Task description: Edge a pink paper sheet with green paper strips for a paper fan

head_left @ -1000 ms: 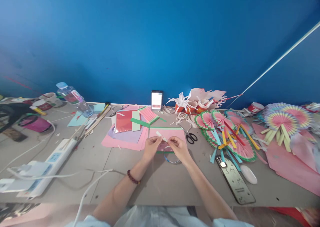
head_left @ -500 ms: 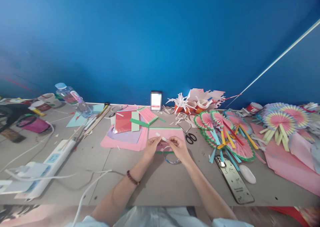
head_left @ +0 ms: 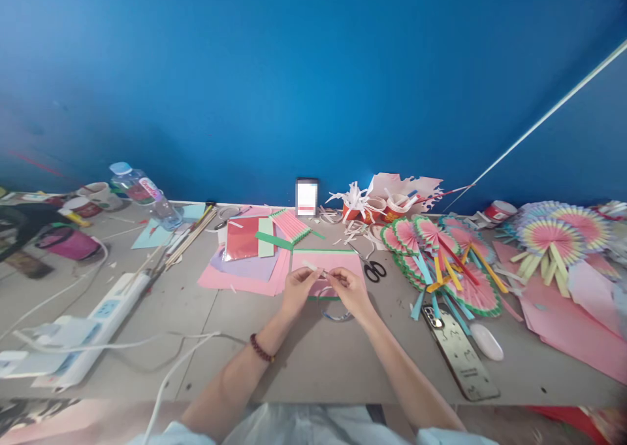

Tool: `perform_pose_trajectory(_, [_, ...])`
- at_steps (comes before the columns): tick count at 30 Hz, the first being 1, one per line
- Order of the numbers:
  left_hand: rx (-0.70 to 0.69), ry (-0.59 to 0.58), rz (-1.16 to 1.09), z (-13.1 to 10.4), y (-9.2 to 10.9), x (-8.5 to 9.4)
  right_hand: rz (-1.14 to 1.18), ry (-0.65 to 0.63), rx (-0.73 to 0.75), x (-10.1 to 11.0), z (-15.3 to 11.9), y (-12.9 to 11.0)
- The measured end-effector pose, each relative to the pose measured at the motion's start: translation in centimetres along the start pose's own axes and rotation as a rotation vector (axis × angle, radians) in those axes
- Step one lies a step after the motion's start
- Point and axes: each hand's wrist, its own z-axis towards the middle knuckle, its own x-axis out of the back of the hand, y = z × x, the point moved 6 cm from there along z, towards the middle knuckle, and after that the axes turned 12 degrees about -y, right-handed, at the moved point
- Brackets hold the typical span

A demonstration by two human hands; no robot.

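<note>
Over a pink paper sheet with green edges (head_left: 337, 259), my left hand (head_left: 300, 288) and my right hand (head_left: 349, 291) meet fingertip to fingertip. Both are closed in a pinch on a small white strip (head_left: 309, 266), which looks like a piece of tape; the fingers hide much of it. Below my right hand a thin ring, like a tape roll (head_left: 337, 318), lies partly on the sheet. Black-handled scissors (head_left: 375, 272) rest just right of the sheet. Behind it is a pleated pink and green paper (head_left: 290, 226).
Coloured papers (head_left: 245, 281) and a bottle (head_left: 164, 206) are on the left, with a power strip (head_left: 105, 314) nearer. Several paper fans (head_left: 475, 291), a patterned phone (head_left: 460, 353) and a white mouse (head_left: 486, 342) lie right. A lit screen (head_left: 306, 198) leans against the blue wall.
My fingertips have drawn closer together, and less of the white strip shows between them. The other things on the table stay where they were.
</note>
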Motion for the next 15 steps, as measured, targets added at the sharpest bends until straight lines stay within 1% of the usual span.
perform_pose_trajectory(3, [0.034,0.02,-0.019,0.13,0.01,0.41,-0.019,0.008,-0.019,0.3,0.05,0.2])
perform_pose_trajectory(8, [0.129,0.019,-0.048,0.42,-0.61,0.87,-0.035,0.014,-0.037,0.56,0.1,0.33])
perform_pose_trajectory(15, [0.098,0.031,-0.064,0.63,-0.51,0.82,-0.07,-0.015,-0.011,0.35,0.01,-0.03])
